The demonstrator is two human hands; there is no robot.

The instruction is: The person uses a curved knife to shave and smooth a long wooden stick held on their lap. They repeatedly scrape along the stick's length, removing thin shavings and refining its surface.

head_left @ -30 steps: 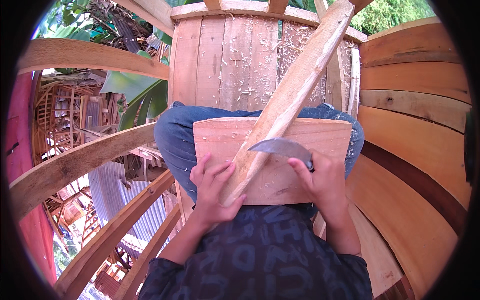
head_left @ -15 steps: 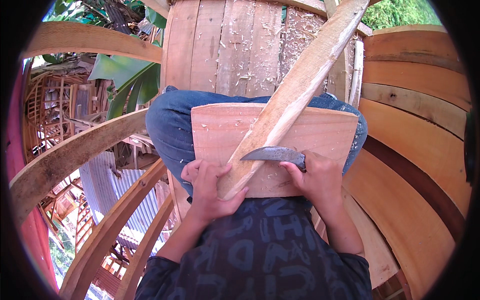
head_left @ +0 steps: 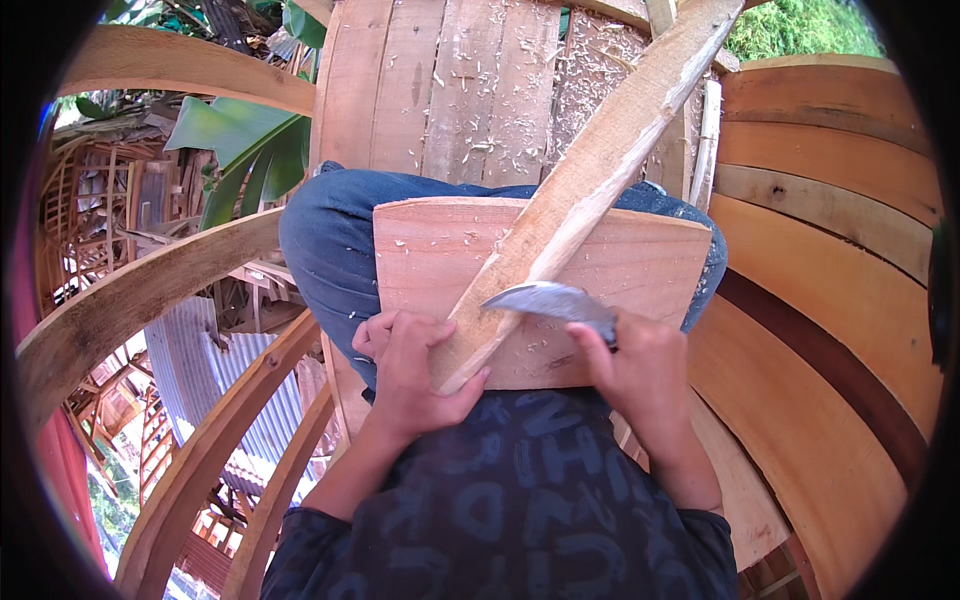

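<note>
Diagonal pale plank [head_left: 592, 180], curved grey knife [head_left: 552, 300] over its lower part

A flat wooden board [head_left: 640, 268] rests on the person's lap [head_left: 325, 240], with a long wooden stick [head_left: 572, 195] lying slanted across it and some little wood bits [head_left: 400, 243]

Left hand [head_left: 405, 375]: we clasp wooden strip [head_left: 580, 195] | right hand [head_left: 645, 370]: we hold curved knife [head_left: 550, 301] across it | board [head_left: 430, 250]: on our legs [head_left: 322, 245]
</note>
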